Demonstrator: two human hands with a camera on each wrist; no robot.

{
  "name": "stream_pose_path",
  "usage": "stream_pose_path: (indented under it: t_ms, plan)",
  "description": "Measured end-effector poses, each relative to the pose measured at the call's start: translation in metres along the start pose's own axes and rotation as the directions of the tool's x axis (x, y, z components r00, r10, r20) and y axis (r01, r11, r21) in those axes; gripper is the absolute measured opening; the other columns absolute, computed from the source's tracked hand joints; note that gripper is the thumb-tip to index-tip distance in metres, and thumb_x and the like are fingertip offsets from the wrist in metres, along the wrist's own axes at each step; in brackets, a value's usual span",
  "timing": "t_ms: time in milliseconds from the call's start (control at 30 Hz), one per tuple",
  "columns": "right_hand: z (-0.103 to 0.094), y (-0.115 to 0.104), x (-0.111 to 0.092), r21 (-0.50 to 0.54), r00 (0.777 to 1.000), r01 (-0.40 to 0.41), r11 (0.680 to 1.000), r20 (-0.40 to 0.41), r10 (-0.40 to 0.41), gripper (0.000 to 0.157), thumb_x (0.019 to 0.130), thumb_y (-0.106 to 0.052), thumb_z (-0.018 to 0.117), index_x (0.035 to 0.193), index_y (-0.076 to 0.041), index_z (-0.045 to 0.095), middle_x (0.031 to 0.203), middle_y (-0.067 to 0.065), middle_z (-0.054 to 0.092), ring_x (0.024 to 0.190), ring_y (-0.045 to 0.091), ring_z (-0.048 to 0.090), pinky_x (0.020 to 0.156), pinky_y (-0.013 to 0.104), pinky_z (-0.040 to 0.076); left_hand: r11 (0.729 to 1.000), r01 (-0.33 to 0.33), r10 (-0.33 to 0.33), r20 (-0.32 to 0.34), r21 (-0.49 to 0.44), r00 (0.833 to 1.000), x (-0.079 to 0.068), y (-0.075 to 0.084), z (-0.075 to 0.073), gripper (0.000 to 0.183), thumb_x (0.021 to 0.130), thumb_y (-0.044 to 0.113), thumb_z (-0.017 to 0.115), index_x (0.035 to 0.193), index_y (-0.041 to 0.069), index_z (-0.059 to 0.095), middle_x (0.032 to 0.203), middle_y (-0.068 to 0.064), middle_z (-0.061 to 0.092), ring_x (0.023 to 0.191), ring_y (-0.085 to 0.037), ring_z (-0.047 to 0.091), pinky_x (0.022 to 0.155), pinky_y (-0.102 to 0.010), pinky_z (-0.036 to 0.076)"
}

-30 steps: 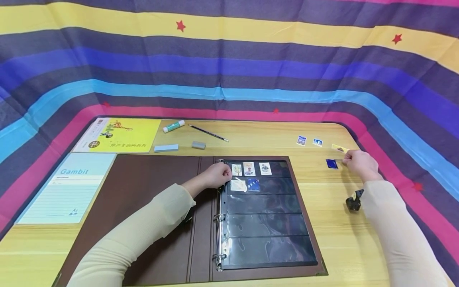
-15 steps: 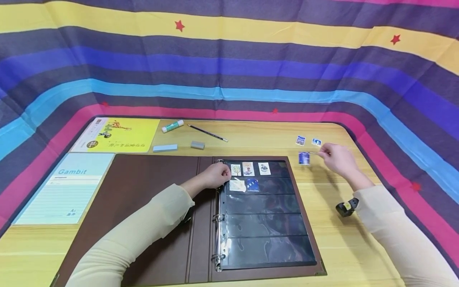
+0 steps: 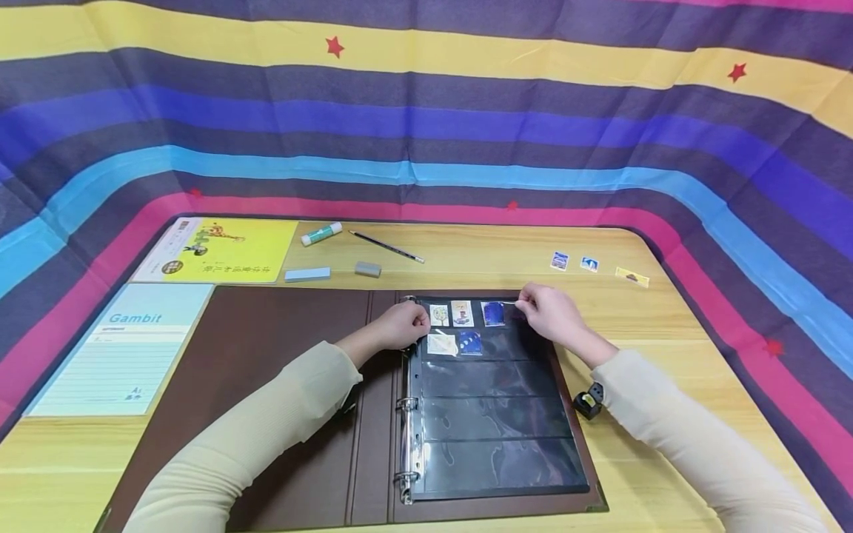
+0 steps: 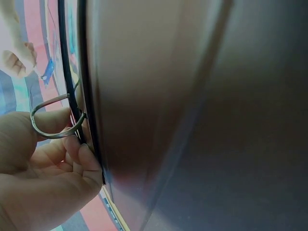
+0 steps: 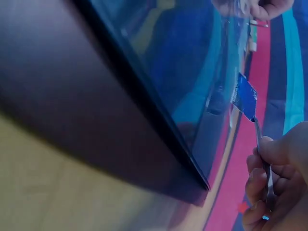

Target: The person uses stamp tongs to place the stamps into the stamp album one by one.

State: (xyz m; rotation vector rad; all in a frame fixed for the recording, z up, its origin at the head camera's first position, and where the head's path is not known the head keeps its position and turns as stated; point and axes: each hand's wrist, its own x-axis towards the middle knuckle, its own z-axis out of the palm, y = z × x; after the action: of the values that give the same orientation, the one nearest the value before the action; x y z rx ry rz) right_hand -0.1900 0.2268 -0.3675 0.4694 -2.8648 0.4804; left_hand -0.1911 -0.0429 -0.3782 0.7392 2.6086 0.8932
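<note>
Bench crossed, the blue stamp arrives above the page, outside its pockets; right grip pinches the tweezers holding it, left grip the page edge.

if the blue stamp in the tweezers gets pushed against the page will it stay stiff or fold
The blue stamp is probably light: the tweezers hold it out near one corner. It seems fairly stiff, as its free end shows no obvious droop. But it looks thin, so its edge may bend if pushed.
</note>
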Motion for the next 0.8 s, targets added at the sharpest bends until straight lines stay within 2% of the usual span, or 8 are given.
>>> stream_pose_path:
  t_ms: [467, 800]
  plan:
    - [-0.001, -0.005, -0.02, 0.026, 0.985, 0.002, 1.0, 0.171, -0.006, 0.008, 0.076, -0.016, 0.058, 0.071, -0.011, 0.054, 0.056, -0.004, 0.044, 0.048, 0.011, 0.038, 0.046, 0.026, 0.03, 1.0, 0.009, -0.009, 0.002, -0.016, 1.0, -0.002, 0.002, -0.002, 0.015, 0.073, -0.001, 0.041, 0.064, 0.007, 0.05, 0.059, 0.001, 0.044, 0.055, -0.011, 0.041, 0.06, -0.025, 0.034]
    - [-0.001, 0.0, -0.007, 0.045, 0.98, 0.118, 0.992, 0.158, -0.124, 0.011, 0.074, -0.011, 0.06, 0.067, -0.014, 0.052, 0.064, -0.005, 0.05, 0.058, 0.013, 0.043, 0.054, 0.03, 0.035, 1.0, 0.012, -0.012, 0.003, -0.028, 1.0, -0.003, 0.003, -0.001, 0.015, 0.076, 0.0, 0.042, 0.065, 0.007, 0.049, 0.058, 0.001, 0.043, 0.053, -0.011, 0.041, 0.059, -0.025, 0.035]
